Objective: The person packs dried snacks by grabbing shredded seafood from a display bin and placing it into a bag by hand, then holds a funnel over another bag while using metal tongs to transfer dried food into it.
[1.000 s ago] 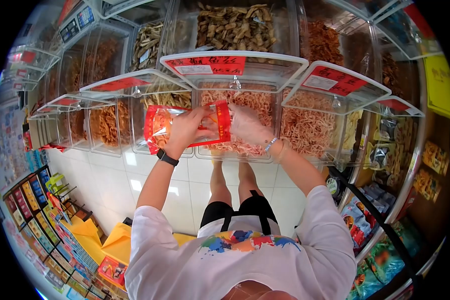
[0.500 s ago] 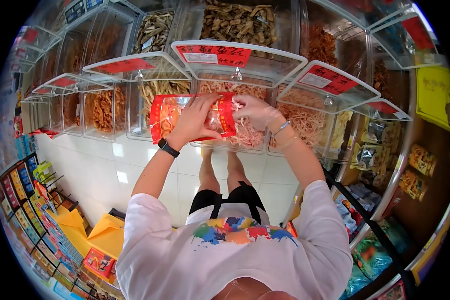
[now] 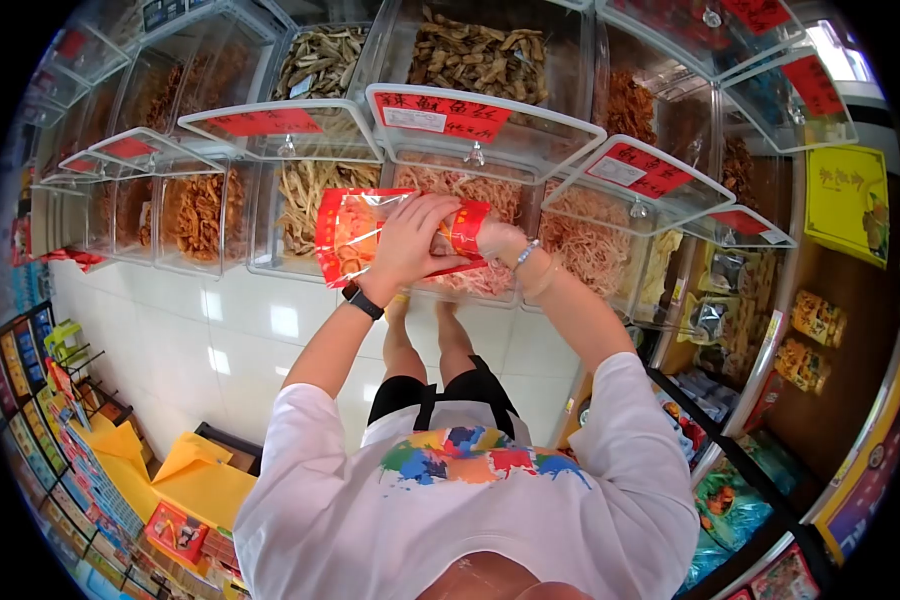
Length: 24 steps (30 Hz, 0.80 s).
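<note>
A red bag with a clear window (image 3: pixel 348 235) lies sideways above the front bins, its opening toward the right. My left hand (image 3: pixel 410 240), with a black watch at the wrist, is wrapped over the bag's middle. At the bag's right end is my right hand (image 3: pixel 500 240), wearing a thin clear glove; its fingers are inside the opening, and whatever they hold is hidden. Below both hands sits a clear bin of pink shredded food (image 3: pixel 475 280), with a similar bin of pink shreds (image 3: pixel 582 240) to the right.
Tilted clear lids with red labels (image 3: pixel 445 115) hang just beyond my hands. More bins of dried food (image 3: pixel 480 55) stand behind. At the right are a yellow sign (image 3: pixel 846 205) and packaged goods on shelves (image 3: pixel 818 318). Racks with yellow cloth (image 3: pixel 202 475) stand lower left.
My right hand has moved from the pink shreds to the bag's opening, its fingers now inside. The bag, held by my left hand, has shifted slightly right in view.
</note>
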### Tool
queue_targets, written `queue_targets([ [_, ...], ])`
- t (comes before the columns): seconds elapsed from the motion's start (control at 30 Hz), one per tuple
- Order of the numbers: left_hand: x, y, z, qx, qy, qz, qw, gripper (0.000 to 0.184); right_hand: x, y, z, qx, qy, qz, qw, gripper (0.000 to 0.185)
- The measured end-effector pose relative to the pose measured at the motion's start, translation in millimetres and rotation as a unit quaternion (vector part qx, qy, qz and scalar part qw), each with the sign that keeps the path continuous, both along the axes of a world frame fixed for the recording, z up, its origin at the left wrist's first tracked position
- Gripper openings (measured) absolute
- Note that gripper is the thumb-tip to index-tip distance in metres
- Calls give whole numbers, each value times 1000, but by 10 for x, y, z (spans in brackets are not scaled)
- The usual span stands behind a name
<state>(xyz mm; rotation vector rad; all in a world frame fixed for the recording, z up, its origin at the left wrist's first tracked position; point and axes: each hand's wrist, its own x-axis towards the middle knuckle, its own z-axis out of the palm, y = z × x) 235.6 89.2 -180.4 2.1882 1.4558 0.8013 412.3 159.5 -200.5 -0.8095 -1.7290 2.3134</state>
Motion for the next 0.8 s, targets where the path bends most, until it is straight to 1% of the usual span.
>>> queue_targets([
  [0.07, -119, 77, 133, 26, 68, -14, 997, 93, -63, 58, 329, 68, -91, 14, 993, 26],
  [0.1, -221, 104, 182, 23, 109, -11, 994, 101, -58, 75, 371, 8, -62, 4, 998, 25],
  [0.13, -318, 113, 148, 24, 109, -15, 994, 101, -103, 127, 497, -73, -53, -14, 996, 25],
  [0.17, -412, 131, 93, -31, 55, -10, 998, 102, -149, 177, 622, -152, -48, -37, 987, 25],
  [0.2, -454, 166, 116, -86, 1, -6, 996, 104, -173, 188, 647, -162, -49, -34, 985, 25],
  [0.23, -466, 176, 142, -76, -4, -19, 997, 99, -184, 174, 639, -158, -52, -24, 986, 24],
  [0.27, -451, 169, 169, -75, -3, -23, 997, 99, -203, 144, 586, -132, -59, -4, 989, 24],
  [0.33, -309, 135, 270, -64, -19, -35, 997, 90, -269, 60, 445, -58, -76, 43, 995, 23],
  [0.37, -233, 132, 248, -17, -24, -42, 999, 82, -344, 23, 372, -20, -90, 69, 993, 23],
  [0.4, -233, 122, 229, -16, -24, -44, 999, 82, -392, 1, 360, 6, -104, 89, 991, 22],
  [0.5, -293, 24, 184, -63, -29, -35, 997, 74, -568, -18, 362, 72, -160, 173, 969, 21],
  [0.53, -374, -11, 144, -64, -29, -35, 997, 74, -600, 17, 403, 93, -174, 201, 960, 21],
  [0.6, -524, -82, -6, -81, -93, 7, 992, 73, -591, 155, 570, 136, -183, 249, 941, 20],
  [0.63, -558, -118, -70, -81, -122, 35, 989, 71, -533, 232, 702, 150, -170, 249, 942, 20],
  [0.67, -598, -164, -129, -81, -121, 33, 989, 71, -462, 286, 823, 157, -158, 243, 944, 19],
  [0.73, -648, -231, -178, -89, -164, 81, 979, 69, -177, 311, 930, 128, -91, 125, 980, 21],
  [0.77, -665, -255, -197, -89, -167, 82, 979, 69, -24, 327, 953, 95, -22, 6, 995, 23],
  [0.8, -673, -287, -212, -72, -184, 97, 975, 67, 140, 321, 839, 94, -25, 9, 995, 23],
])
